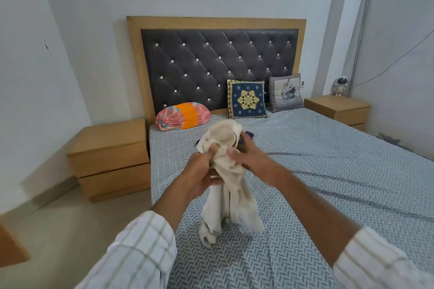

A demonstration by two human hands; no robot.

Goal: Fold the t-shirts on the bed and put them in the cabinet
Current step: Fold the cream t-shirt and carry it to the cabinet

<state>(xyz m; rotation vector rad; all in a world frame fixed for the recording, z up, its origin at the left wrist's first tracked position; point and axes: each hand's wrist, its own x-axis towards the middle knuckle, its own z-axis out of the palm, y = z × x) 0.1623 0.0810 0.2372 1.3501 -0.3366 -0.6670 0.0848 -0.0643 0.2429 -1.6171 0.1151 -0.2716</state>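
Presently, at the centre of the frame, both hands hold a cream t-shirt (225, 171) bunched and raised above the bed (328, 171). The left hand (202, 171) grips the garment near its upper part, fingers curled into the cloth; the right hand (244, 155) is clamped on it just beside the left, thumb forward and fingers wrapped behind the fabric. The upper portion of the shirt billows above the two hands, while the rest hangs crumpled below them, its lowest folds reaching to, or just above, the patterned sheet; contact cannot be confirmed. Behind the shirt, a small dark item (247, 135) shows on the sheet, mostly hidden; it may be another garment, though too little is visible to tell. Both forearms emerge from checked sleeves (141, 248) at the bottom of the frame. At the head of the bed, below the tufted dark headboard (218, 63), lie a pink and orange bolster (183, 116) at centre left, a blue embroidered cushion (247, 99) leaning upright at centre, and a grey cushion (285, 92) just to its right. A wooden nightstand (110, 157) stands at left of the bed, a second nightstand (338, 109) at right, the latter carrying a small white figurine (340, 85).
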